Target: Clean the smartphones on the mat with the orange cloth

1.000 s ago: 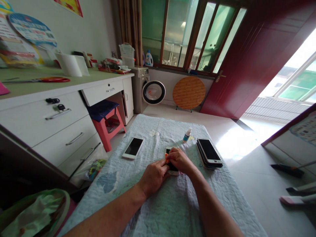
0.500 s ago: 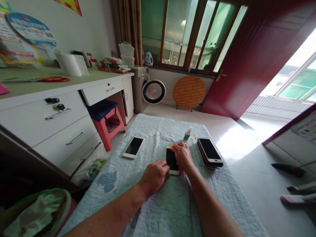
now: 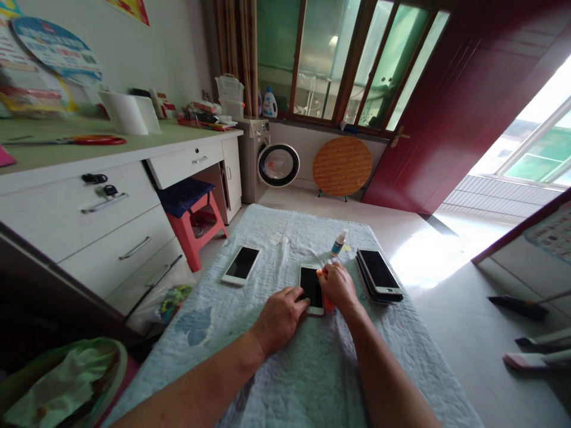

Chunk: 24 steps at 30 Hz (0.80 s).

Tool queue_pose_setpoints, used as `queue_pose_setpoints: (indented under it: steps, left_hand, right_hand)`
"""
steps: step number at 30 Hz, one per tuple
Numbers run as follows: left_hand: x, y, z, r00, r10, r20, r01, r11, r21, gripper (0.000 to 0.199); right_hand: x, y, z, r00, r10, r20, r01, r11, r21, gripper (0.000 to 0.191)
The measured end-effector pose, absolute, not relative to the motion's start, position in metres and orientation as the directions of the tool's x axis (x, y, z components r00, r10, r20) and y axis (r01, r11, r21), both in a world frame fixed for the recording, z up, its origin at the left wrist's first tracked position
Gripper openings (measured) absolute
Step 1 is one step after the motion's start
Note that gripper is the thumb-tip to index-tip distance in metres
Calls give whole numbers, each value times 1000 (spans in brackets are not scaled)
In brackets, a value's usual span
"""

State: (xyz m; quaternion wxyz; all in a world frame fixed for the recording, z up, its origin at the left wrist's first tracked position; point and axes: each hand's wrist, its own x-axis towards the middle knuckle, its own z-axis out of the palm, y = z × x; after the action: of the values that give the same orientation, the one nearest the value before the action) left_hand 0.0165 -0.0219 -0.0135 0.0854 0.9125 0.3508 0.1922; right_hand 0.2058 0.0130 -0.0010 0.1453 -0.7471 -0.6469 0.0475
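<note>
A white-framed smartphone (image 3: pixel 311 280) with a dark screen lies face up on the quilted light-blue cover (image 3: pixel 285 238). My left hand (image 3: pixel 280 318) grips its lower left edge, the fingertips resting on the screen. My right hand (image 3: pixel 339 286) is closed on an orange cloth (image 3: pixel 329 303) at the phone's right edge; part of the cloth is hidden under the fingers. Just beyond that hand stands a small spray bottle (image 3: pixel 338 244) with a blue label. To the left lies a second white phone (image 3: pixel 241 265), and on the right a stack of phones (image 3: pixel 379 273).
A desk (image 3: pixel 120 172) with drawers runs along the left, with a red stool (image 3: pixel 196 220) beside it. At the lower left is a lined bin (image 3: pixel 66 380). Behind are a washing machine (image 3: pixel 254 154) with its door ajar and a round wooden tabletop (image 3: pixel 342 166).
My right hand has moved slightly right with the orange cloth, from the phone's upper screen to its right edge. My left fingers reach slightly further over the screen.
</note>
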Motion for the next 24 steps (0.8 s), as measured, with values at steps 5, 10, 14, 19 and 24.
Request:
queue_pose_setpoints:
  steps: [5, 10, 14, 19, 24]
  left_hand:
    - [15, -20, -18, 697, 637, 329, 567, -771, 291, 21]
    - [15, -20, -15, 704, 634, 318, 566, -773, 288, 22]
    - [16, -20, -13, 706, 639, 307, 571, -769, 287, 22]
    - [16, -21, -9, 705, 650, 285, 579, -758, 300, 22]
    - [16, -21, -8, 696, 662, 278, 580, -747, 325, 20]
  right_hand:
    - [208, 18, -11, 152, 965, 212, 954, -87, -286, 23]
    - [206, 28, -19, 126, 960, 248, 951, -46, -306, 29]
    - [198, 33, -16, 72, 968, 238, 956, 1, -292, 28]
    - [194, 42, -5, 13, 989, 147, 970, 23, -243, 26]
    - [182, 53, 2, -43, 998, 56, 985, 51, -164, 26]
